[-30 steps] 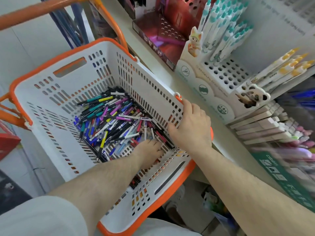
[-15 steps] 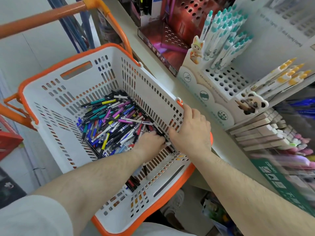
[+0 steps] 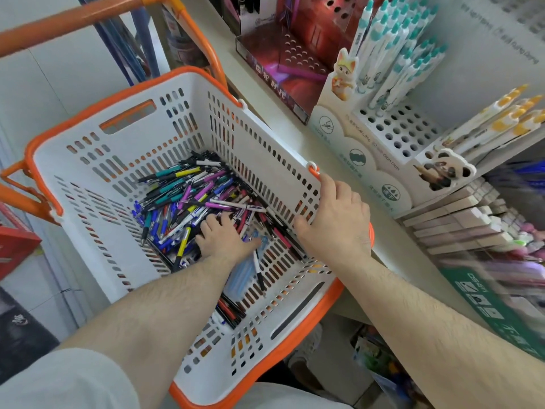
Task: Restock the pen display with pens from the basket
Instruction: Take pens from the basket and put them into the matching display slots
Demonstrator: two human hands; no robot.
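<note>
At centre frame the left hand point(image 3: 224, 240) lies palm-down in the basket point(image 3: 97, 202), fingers spread and resting on the heap of pens point(image 3: 188, 202), which runs up-left from the fingertips. Just right, the right hand point(image 3: 336, 222) grips the basket's rim, thumb inside. At upper right the display point(image 3: 392, 134) holds teal-capped pens point(image 3: 392, 45) upright.
</note>
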